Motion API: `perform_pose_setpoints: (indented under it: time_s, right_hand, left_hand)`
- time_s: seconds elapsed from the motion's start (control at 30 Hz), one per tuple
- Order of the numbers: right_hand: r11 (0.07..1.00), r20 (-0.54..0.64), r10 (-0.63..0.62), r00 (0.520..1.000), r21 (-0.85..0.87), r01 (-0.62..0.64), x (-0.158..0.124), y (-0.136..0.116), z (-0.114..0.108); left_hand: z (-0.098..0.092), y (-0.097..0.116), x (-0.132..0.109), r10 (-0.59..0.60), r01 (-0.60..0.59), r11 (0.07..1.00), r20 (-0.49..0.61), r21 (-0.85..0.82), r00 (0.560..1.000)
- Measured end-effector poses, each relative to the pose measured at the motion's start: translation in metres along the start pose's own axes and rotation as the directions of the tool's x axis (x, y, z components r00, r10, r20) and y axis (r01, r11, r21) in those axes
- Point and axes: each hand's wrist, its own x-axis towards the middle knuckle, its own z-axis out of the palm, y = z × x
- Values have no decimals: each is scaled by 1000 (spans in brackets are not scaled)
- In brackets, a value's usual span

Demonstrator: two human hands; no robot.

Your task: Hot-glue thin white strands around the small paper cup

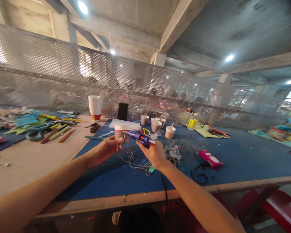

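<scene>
My left hand is closed around a paper cup wrapped in twine, held above the blue work mat. My right hand grips a purple glue gun whose nozzle points left at the cup's side. The gun's black cord drops over the table's front edge. Loose twine trails on the mat below both hands.
A stack of white cups and a black phone stand at the back, with several small twine-covered cups. Scissors and pencils lie left. A pink device with a cable lies right. A mesh fence runs behind.
</scene>
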Motion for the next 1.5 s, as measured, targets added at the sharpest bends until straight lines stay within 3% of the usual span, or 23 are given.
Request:
perform_pose_setpoints:
  time_s: [1.1, 1.5]
  right_hand:
    - [999, -18, -20, 1000, -41, 19, -1, 0, -4]
    - [995, -90, -73, 993, -80, 65, 0, 0, -4]
  left_hand:
    - [1, 3, -1, -10, 11, 998, 11, -61, 1000]
    - [-1, 3, -1, -8, 11, 998, 40, -60, 999]
